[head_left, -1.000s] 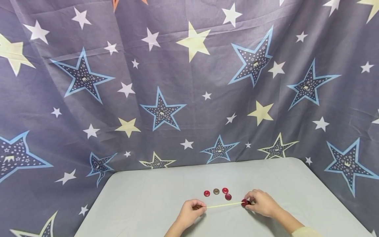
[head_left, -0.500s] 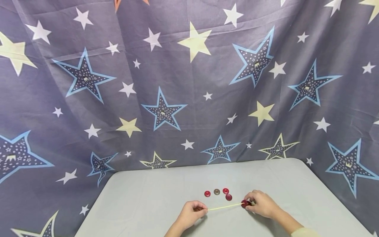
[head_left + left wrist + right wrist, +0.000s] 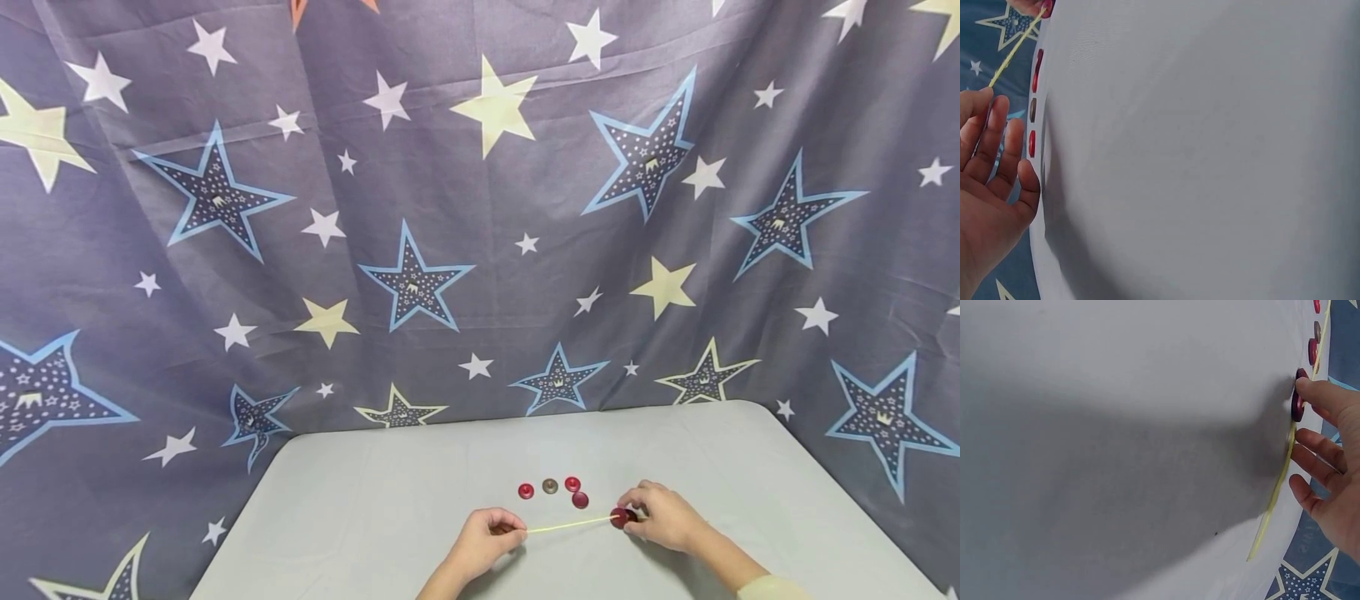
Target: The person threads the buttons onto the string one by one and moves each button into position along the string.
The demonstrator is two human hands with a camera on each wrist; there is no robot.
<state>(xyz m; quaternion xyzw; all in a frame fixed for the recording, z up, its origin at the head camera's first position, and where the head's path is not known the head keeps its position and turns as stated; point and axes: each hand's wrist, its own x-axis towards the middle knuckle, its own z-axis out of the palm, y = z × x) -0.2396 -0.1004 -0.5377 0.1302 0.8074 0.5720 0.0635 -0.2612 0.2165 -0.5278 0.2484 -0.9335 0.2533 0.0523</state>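
Observation:
A yellow string [image 3: 570,526] runs nearly straight between the hands in the head view. At its left end, my left hand [image 3: 483,543] pinches it between thumb and index finger; the other fingers are loosely bent in the left wrist view. My right hand [image 3: 667,518] pinches dark red buttons [image 3: 618,517] at the string's other end, just over or on the table. In the right wrist view two dark red buttons [image 3: 1298,407] show, partly behind the thumb. A tail of yellow string [image 3: 1277,487] trails from them past the right fingers onto the tabletop.
Beyond the hands on the pale table [image 3: 375,508] lie a red button [image 3: 526,492], a brown button [image 3: 550,486], another red button [image 3: 572,483] and a dark red button [image 3: 580,500]. A star-patterned curtain [image 3: 480,208] hangs behind the table and at its sides.
The left hand and the string have shifted very slightly toward the near edge over the last second. Both hands keep their grips, and the loose buttons stay put.

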